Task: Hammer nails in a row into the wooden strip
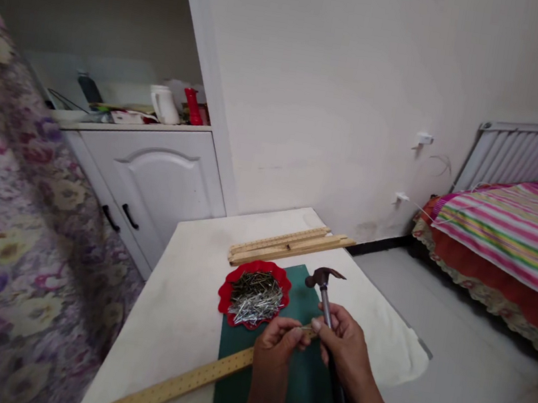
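Note:
My right hand [346, 344] is closed around the shaft of a claw hammer [325, 297], whose head points up and away from me. Its thumb and fingertips also come close to those of my left hand [279, 338]. Between the two sets of fingertips shows a thin, light nail [306, 328], pinched by my left hand. A flat wooden strip [191, 382] with rows of small dots runs under my left hand from the lower left. Just beyond, a red scalloped dish [224, 292] holds many silver and dark nails [257, 297].
A green mat [231, 401] lies on the white table [170, 321]. More wooden strips [287, 248] lie at the table's far side. Left are a floral curtain [29, 246] and white cabinet [166, 179]. A bed [514, 218] stands at the right, beyond the tiled floor.

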A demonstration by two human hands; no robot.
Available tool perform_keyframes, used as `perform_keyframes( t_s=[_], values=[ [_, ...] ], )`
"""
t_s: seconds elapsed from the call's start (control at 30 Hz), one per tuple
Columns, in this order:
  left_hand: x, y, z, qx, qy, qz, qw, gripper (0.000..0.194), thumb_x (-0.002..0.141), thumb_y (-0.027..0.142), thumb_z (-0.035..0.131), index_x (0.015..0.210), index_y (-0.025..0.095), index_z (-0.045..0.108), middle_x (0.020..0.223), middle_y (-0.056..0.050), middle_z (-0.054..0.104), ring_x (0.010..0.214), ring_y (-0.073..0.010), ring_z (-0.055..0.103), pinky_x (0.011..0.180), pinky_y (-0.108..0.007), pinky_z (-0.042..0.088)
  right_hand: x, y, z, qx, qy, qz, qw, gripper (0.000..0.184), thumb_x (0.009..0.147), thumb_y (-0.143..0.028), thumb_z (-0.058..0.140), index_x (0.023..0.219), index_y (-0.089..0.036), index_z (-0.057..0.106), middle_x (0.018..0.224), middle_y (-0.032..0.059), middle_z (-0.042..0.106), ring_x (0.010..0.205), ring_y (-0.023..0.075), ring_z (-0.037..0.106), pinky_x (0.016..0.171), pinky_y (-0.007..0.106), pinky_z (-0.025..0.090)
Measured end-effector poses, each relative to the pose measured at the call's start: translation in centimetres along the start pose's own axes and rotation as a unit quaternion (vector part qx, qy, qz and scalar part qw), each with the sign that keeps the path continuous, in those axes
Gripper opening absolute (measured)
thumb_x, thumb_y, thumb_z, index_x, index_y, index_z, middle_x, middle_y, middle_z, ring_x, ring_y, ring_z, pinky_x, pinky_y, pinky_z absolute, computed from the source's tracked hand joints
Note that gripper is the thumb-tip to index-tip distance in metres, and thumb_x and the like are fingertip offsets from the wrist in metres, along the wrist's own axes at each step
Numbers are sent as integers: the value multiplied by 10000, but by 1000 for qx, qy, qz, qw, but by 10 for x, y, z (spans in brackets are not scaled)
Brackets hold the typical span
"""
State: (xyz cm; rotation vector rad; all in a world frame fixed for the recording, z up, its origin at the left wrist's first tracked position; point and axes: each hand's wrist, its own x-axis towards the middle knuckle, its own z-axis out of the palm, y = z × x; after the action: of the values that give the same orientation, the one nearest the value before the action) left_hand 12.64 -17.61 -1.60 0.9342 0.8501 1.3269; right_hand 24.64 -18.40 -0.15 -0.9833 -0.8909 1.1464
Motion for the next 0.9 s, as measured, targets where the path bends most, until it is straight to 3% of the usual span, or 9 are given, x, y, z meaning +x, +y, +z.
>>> perform_keyframes(
  t_s=[0.07,0.17,0.27,0.37,0.53,0.9],
  values=[
    [6,1,-2,3,8,7,1000,185,721,311,668,797,157,598,675,-6,650,644,-133,596,674,-264,472,-2,-4,-2,-13,4,-8,1000,332,744,-402,689,922,-176,523,602,-80,547,304,22,382,297,146,260],
    [18,1,-13,122,15,46,991,166,750,321,636,803,166,609,748,-15,664,714,-154,620,709,-271,473,-3,-12,-10,-44,17,-28,998,284,818,-421,605,931,-173,527,669,-50,590,310,19,410,320,154,274],
    [27,-4,-23,283,-12,95,954,161,790,334,579,791,178,618,755,-21,668,734,-175,623,698,-271,462,-3,-19,-21,-69,43,-36,996,281,831,-423,586,949,-174,532,699,-35,610,315,19,418,334,159,286],
    [31,-14,-23,374,-42,130,917,167,822,330,526,786,191,613,745,-18,662,725,-175,613,691,-266,451,-3,-21,-28,-73,52,-33,995,294,821,-432,590,954,-175,536,681,-40,602,312,22,417,330,160,280],
    [34,-25,-14,419,-60,140,895,168,847,301,481,799,196,603,761,-22,655,740,-171,607,701,-265,447,-5,-20,-26,-68,38,-24,997,316,795,-456,603,928,-177,537,658,-46,597,299,32,415,315,171,275],
    [37,-26,-10,468,-74,178,862,186,858,277,448,759,206,588,737,-12,631,714,-162,585,675,-262,427,-9,-25,-22,-70,24,-12,997,283,821,-441,573,913,-178,524,674,-39,605,310,34,412,330,170,262]
  ],
)
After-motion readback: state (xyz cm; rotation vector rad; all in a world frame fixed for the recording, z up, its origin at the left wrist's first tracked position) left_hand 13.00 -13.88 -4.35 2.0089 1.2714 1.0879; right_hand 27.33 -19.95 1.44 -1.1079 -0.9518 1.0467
